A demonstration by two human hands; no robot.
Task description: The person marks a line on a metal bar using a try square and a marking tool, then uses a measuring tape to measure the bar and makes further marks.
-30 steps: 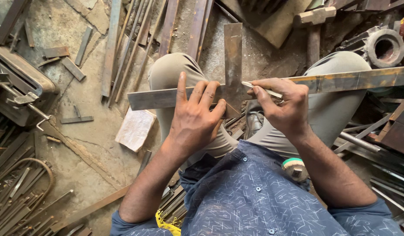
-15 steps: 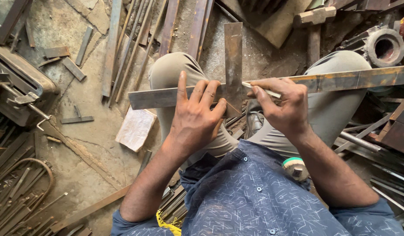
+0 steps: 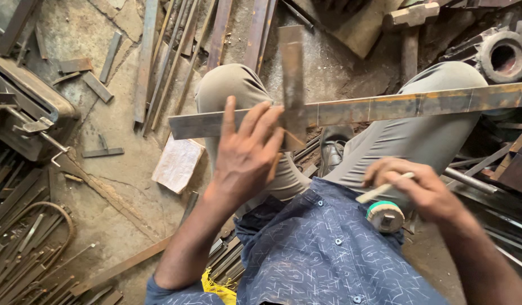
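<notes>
A long flat steel bar [image 3: 385,107] lies across my knees, running from left to right. A metal try square [image 3: 292,85] stands crosswise on it, blade pointing away from me. My left hand [image 3: 247,155] rests flat on the bar and the square's base, fingers spread, holding them down. My right hand [image 3: 419,186] is drawn back near my right thigh, pinching a pale chalk stick [image 3: 382,189]. A green and white tape measure [image 3: 385,214] sits at my hip, just below that hand.
Steel strips [image 3: 159,62] lie on the dirty concrete floor at upper left, with a pale block [image 3: 178,164] beside my left knee. Thin rods [image 3: 24,237] are piled at lower left. A machine part [image 3: 24,107] sits at far left, and a round metal casting [image 3: 503,56] at upper right.
My right hand has pulled away from the bar, down and back toward my hip, still holding the chalk. The left hand stays pressed on the bar and square.
</notes>
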